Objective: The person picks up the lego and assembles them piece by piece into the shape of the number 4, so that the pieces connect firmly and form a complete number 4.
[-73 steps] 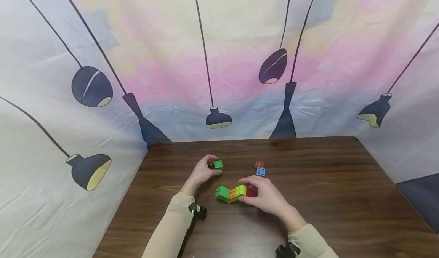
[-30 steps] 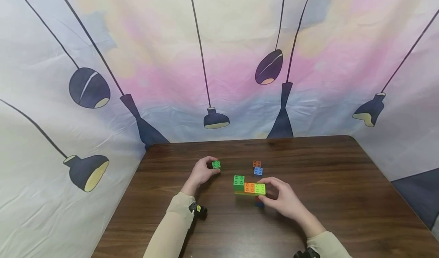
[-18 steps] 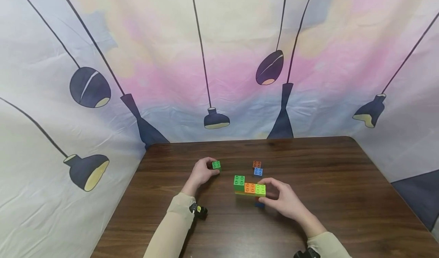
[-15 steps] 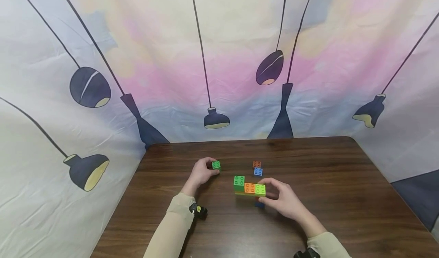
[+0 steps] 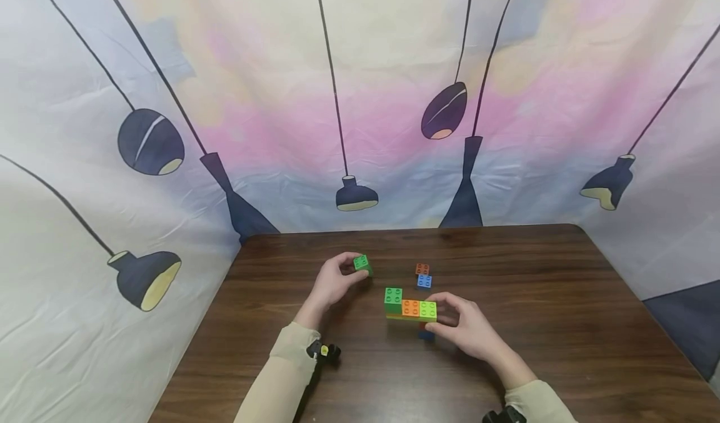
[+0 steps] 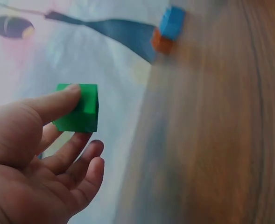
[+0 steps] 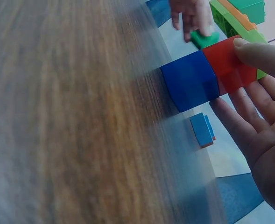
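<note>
In the head view my left hand (image 5: 332, 283) pinches a small green brick (image 5: 362, 264) between thumb and fingers. The left wrist view shows the thumb lying across the brick's side. My right hand (image 5: 475, 332) grips an upright assembly of bricks near the table's middle. Its column has a blue brick (image 7: 189, 83) at the bottom and a red brick (image 7: 227, 65) above, with my thumb on the red one. A long lime layer juts left from the column's top. On it sit a green brick (image 5: 393, 298), an orange brick (image 5: 410, 308) and a lime brick (image 5: 428, 310).
Behind the assembly, a light blue brick (image 5: 424, 281) and a reddish-orange brick (image 5: 422, 268) stand together on the brown wooden table (image 5: 562, 323). A printed cloth (image 5: 394, 98) with lamp drawings hangs along the table's far edge.
The right hand has turned the assembly from lying tipped to standing upright, then kept it still. The left hand has raised and tilted its green brick, shifting slightly right.
</note>
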Action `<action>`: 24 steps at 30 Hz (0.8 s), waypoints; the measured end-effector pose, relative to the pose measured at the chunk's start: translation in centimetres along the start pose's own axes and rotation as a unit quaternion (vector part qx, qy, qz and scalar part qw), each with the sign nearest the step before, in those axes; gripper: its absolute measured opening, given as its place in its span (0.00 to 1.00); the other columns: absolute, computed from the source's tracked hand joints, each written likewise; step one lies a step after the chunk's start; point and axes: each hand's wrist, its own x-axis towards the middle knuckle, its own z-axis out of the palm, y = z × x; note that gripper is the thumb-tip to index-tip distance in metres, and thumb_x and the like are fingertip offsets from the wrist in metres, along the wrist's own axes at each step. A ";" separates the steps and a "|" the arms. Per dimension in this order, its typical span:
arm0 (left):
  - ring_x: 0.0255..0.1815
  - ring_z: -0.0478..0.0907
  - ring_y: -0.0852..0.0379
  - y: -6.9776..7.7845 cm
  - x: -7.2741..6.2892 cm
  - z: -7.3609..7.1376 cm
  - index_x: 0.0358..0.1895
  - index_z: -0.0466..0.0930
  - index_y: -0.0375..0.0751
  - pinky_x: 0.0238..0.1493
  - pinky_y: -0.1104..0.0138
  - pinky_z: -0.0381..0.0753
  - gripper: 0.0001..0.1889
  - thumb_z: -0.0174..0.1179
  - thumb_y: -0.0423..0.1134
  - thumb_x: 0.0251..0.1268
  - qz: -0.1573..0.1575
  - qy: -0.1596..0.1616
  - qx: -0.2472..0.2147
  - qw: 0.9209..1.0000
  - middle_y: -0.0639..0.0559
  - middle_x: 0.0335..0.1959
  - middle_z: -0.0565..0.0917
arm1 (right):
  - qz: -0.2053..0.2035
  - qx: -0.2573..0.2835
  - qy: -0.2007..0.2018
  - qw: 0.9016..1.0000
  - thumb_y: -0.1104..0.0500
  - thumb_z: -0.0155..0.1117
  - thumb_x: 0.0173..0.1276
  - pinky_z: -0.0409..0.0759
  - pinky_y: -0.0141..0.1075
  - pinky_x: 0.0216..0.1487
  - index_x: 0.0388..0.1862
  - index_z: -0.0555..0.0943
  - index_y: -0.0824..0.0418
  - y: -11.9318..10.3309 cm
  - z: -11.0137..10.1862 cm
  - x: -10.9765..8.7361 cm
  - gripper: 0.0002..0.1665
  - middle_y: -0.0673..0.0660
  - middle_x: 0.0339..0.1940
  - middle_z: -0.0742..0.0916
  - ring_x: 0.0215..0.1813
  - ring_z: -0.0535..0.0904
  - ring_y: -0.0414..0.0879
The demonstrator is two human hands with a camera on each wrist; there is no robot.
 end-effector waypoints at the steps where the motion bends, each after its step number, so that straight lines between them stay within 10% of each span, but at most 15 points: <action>1: 0.54 0.85 0.49 0.5 -0.2 0.0 0.63 0.86 0.46 0.56 0.51 0.84 0.22 0.77 0.43 0.68 0.008 0.000 -0.005 1.000 0.52 0.50 0.88 | 0.003 -0.001 0.001 1.000 0.63 0.80 0.68 0.85 0.39 0.57 0.61 0.82 0.60 0.0 0.0 0.0 0.25 0.60 0.57 0.87 0.61 0.87 0.56; 15: 0.44 0.86 0.55 9.7 -4.5 1.4 0.61 0.84 0.48 0.45 0.59 0.87 0.22 0.78 0.42 0.66 0.103 -0.067 -0.059 0.991 0.54 0.49 0.88 | 0.007 0.001 0.002 1.000 0.62 0.80 0.68 0.85 0.40 0.58 0.58 0.82 0.55 0.1 0.0 0.1 0.23 0.59 0.58 0.87 0.62 0.86 0.57; 24: 0.43 0.86 0.56 11.8 -5.6 3.3 0.60 0.85 0.49 0.43 0.63 0.86 0.21 0.78 0.41 0.65 0.135 -0.112 -0.024 0.984 0.59 0.47 0.88 | 0.012 0.012 0.004 1.000 0.63 0.80 0.68 0.85 0.39 0.57 0.58 0.82 0.58 0.2 0.0 0.2 0.22 0.61 0.60 0.86 0.63 0.86 0.59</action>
